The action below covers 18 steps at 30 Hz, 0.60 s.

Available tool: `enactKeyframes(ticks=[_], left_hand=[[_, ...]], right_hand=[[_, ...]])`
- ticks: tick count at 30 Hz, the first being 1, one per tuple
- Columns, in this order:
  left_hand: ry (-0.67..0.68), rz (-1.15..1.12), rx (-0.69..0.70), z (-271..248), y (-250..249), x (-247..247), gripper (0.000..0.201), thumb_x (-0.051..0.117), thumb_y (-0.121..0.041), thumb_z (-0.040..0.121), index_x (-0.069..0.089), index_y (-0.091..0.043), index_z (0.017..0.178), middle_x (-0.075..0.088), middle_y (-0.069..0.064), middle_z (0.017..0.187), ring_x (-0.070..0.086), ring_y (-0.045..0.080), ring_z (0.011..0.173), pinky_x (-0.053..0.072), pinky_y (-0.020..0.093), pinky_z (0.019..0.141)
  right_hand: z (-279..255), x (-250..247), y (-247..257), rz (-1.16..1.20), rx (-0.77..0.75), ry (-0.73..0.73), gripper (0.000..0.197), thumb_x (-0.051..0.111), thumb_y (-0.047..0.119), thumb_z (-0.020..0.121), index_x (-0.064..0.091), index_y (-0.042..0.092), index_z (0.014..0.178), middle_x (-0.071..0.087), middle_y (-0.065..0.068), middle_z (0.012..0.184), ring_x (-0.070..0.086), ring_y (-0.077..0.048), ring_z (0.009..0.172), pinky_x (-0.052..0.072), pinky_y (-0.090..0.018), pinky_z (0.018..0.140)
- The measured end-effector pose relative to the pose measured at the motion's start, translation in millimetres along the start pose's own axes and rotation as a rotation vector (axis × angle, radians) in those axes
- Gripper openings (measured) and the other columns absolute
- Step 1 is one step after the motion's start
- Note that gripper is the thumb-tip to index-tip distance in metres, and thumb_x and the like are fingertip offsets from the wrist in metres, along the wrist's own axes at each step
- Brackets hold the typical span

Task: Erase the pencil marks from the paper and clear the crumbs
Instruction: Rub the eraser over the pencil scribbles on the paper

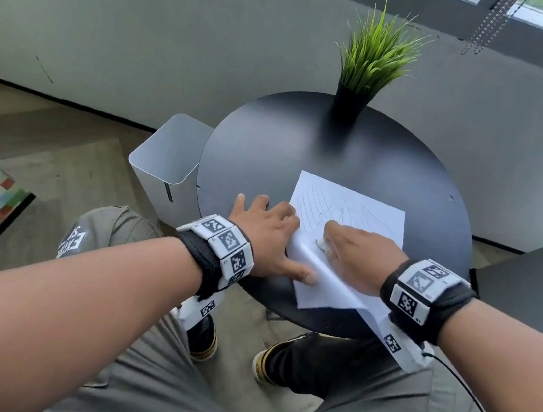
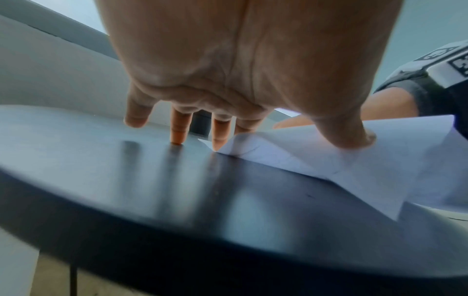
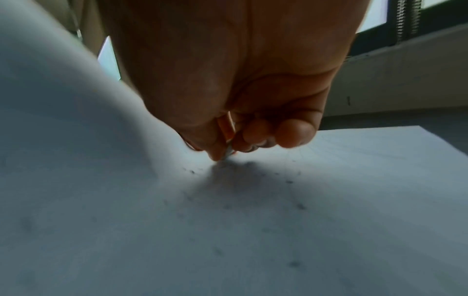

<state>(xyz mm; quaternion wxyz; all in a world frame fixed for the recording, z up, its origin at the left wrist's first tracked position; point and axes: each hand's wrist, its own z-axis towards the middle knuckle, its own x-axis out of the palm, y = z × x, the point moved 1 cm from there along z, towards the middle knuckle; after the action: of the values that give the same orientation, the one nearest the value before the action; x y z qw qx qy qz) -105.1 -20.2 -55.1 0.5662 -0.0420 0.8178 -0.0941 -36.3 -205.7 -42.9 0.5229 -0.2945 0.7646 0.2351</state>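
A white sheet of paper point(image 1: 358, 217) with faint pencil lines lies on the round black table point(image 1: 305, 148), its near part buckled up into a ridge. My left hand point(image 1: 266, 233) is spread flat, fingers straight, pressing the paper's left edge point(image 2: 316, 160) and the tabletop point(image 2: 126, 170). My right hand point(image 1: 357, 255) pinches a small pale eraser point(image 1: 321, 244) and holds its tip point(image 3: 228, 153) against the sheet. Dark eraser crumbs point(image 3: 295, 263) are scattered over the paper point(image 3: 228, 240) in front of the right wrist camera.
A black pot with green grass point(image 1: 349, 105) stands at the table's far edge. A white bin point(image 1: 168, 164) sits on the floor, left of the table. My knees and shoes are under the near rim. A wall runs behind.
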Motion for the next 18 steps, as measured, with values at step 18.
enactKeyframes(ticks=[18], left_hand=[[0.009,0.117,0.058,13,8,7,0.114,0.051,-0.094,0.065,0.015,-0.036,0.155,0.002,-0.006,0.165,0.005,0.031,0.15,0.018,0.07,0.111]], right_hand=[[-7,9,21,-0.08,-0.174,0.001,0.024,0.026,0.047,0.099,0.016,0.029,0.087,0.049,0.005,0.083,0.06,-0.032,0.078,0.045,-0.037,0.059]])
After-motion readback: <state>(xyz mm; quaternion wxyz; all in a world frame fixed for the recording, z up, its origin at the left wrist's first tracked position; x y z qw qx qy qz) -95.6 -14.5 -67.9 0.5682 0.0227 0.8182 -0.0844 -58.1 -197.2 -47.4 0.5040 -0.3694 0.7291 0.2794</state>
